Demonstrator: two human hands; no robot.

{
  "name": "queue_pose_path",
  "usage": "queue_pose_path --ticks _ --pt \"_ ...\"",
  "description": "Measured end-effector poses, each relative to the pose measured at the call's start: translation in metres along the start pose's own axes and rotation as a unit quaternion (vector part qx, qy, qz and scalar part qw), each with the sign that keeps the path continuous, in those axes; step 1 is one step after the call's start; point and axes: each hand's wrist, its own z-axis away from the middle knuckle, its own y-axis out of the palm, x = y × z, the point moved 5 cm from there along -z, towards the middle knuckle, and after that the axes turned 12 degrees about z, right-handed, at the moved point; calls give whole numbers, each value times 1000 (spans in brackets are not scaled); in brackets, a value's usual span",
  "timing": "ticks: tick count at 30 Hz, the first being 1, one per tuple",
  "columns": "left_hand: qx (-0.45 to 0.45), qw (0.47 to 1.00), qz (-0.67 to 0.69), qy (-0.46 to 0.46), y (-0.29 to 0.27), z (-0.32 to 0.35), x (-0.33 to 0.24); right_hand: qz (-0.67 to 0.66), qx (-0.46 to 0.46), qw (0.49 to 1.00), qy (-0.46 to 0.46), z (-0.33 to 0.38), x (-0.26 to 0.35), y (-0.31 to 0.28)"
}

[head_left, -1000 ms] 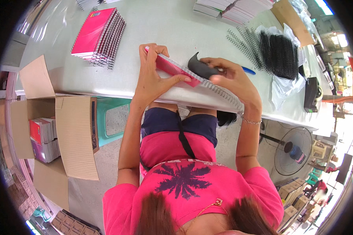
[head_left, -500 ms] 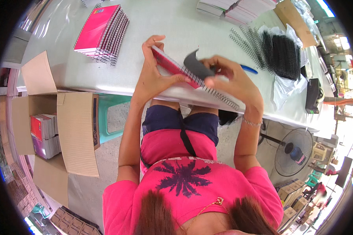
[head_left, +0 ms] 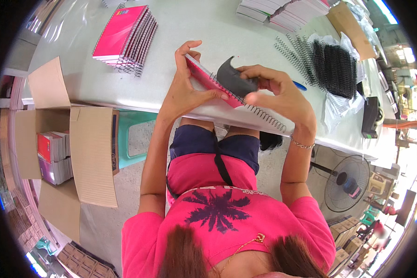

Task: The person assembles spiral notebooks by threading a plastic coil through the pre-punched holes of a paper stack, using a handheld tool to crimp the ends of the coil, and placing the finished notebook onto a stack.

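My left hand (head_left: 183, 88) grips a thin pink notebook (head_left: 200, 75) over the table's near edge, thumb on the near side and fingers around its far end. A dark wire coil (head_left: 269, 117) runs along the notebook's bound edge, its loose end sticking out past the corner to the lower right. In my right hand (head_left: 285, 92) is a curved dark grey flexible piece (head_left: 234, 78), pinched between thumb and fingers. It lies against the coil at the notebook's edge. How far the coil passes through the holes is partly hidden by this piece.
Coil-bound pink notebooks (head_left: 123, 34) are stacked at the far left. Loose coils (head_left: 296, 58), a black coil bundle (head_left: 334, 69), a blue pen (head_left: 300, 85) and a black tape dispenser (head_left: 370, 118) lie right. An open carton (head_left: 95, 157) stands lower left, a fan (head_left: 347, 183) lower right.
The coil's loops now show further up the notebook's edge toward my left hand. My right hand stays at the edge with the grey piece. The whole view has shifted slightly.
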Motion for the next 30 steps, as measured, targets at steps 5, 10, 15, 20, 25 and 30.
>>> queue_pose_path --ticks 5,10,15,20,25,30 --pt "1 1000 -10 6 0 2 -1 -112 37 993 6 -5 1 4" --pt "1 1000 8 -16 -1 2 1 119 -28 992 -10 -12 2 -5" --pt "5 999 23 -35 -3 1 3 109 -44 993 -1 -5 1 8" --pt "17 999 -13 -26 -1 1 1 -30 -25 999 -3 -7 6 4" --pt "13 998 20 -53 -3 -1 -2 185 -94 978 -23 -19 10 -1" --pt "15 998 23 -50 -2 1 1 142 -63 988 3 -22 12 3"
